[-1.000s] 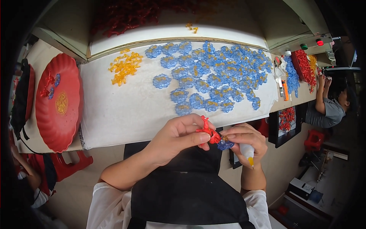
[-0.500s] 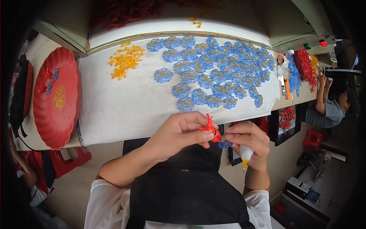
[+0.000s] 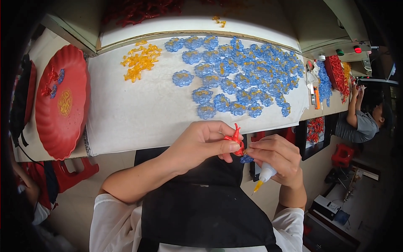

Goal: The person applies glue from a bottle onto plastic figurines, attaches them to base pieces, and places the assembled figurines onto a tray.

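Note:
Between its thumb and fingers, my left hand (image 3: 199,145) grips a small shiny red plastic figure (image 3: 236,136), animal-like in shape. My right hand (image 3: 279,158) pinches a small dark blue translucent piece (image 3: 247,159) at the lower side of the figure. Fingers hide where the two parts meet. Also tucked in the right hand is a white dropper bottle (image 3: 267,171) with a yellow needle tip, pointing down and to the left. Both hands are just off the table's front edge, above a black apron (image 3: 201,210).
On the white-covered table (image 3: 126,109) lie many blue flower-shaped pieces (image 3: 228,86) with yellow centres and a heap of yellow pieces (image 3: 141,62). A red scalloped tray (image 3: 63,130) with a few red-and-blue pieces stands left. Another person (image 3: 357,124) sits far right.
The red figure has turned more upright and shifted slightly right. My right hand has rotated, swinging the bottle's needle tip lower and to the left.

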